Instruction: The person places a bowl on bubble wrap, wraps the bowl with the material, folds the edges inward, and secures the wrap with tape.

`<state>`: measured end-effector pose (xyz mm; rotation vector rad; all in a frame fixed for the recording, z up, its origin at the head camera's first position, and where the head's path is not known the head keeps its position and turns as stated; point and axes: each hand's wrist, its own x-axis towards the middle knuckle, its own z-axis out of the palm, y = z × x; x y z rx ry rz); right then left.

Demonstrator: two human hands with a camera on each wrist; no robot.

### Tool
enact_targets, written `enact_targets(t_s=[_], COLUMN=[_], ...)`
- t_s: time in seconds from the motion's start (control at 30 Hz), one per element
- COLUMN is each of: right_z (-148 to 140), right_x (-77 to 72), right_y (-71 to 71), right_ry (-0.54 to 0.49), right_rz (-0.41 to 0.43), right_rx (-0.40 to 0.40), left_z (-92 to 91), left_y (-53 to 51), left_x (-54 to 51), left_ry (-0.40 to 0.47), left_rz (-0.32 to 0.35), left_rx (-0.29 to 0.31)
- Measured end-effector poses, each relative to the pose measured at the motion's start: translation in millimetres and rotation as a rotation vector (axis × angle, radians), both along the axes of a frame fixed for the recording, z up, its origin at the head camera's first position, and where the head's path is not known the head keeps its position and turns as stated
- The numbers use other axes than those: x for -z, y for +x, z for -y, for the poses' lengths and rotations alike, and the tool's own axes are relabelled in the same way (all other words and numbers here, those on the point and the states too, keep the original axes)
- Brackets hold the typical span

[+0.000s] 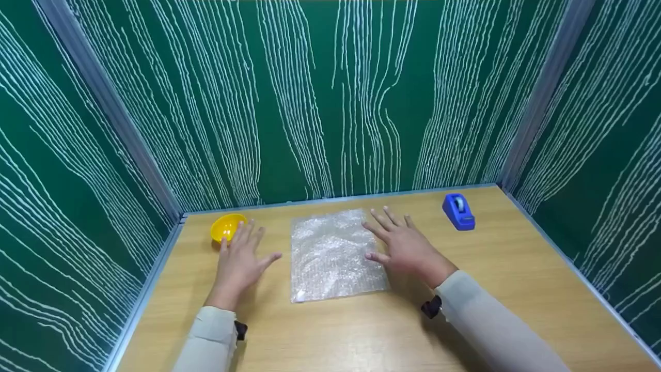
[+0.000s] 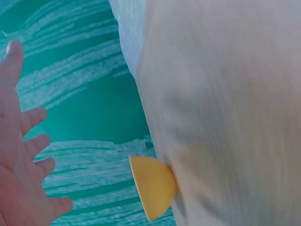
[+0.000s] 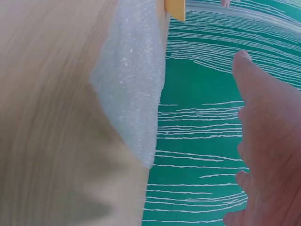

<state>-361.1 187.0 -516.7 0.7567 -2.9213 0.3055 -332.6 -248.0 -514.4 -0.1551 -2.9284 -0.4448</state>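
we hold our left hand [image 1: 240, 264] spread and empty at nine o'clock of the wrap [image 1: 330, 258], near the bowl [image 1: 226, 226]; our right hand [image 1: 409, 249], likewise, at three; dispenser [image 1: 458, 213] at two.

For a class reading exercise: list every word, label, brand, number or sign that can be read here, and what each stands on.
None: no readable text on the yellow bowl, bubble wrap or blue tape dispenser. The green wall shows only white wavy lines.
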Motion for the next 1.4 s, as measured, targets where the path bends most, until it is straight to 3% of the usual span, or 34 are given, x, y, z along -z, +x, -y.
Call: enact_targets(t_s=[0.13, 0.37, 0.6, 0.73, 0.97, 1.4], right_z=[0.8, 1.4, -2.5, -2.8, -0.3, -2.8], right_x=[8.6, 24.5, 42.6, 48.7, 52.9, 50.4], right_y=[-4.4, -17.3, -26.6, -27.8, -29.6, -27.4], right_ry=[-0.015, -0.029, -0.021, -0.021, 0.008, 0.054], right_rz=[0.038, 0.107, 0.117, 0.153, 0.217, 0.337], right_rx=[-0.001, -0.006, -0.016, -0.020, -0.025, -0.043], left_z=[18.3, 46.6, 67.5, 78.1, 91.5, 91.4], left_y=[-12.5, -43.4, -72.3, -83.7, -90.7, -95.5], left_x=[-2.6, -0.8, 8.1, 17.8, 37.7, 51.9], left_ry=[0.068, 0.202, 0.305, 0.370, 0.458, 0.565], left_rz=[0.029, 0.054, 0.058, 0.048, 0.088, 0.111], left_rx=[-0.063, -0.161, -0.270, -0.334, -0.382, -0.389])
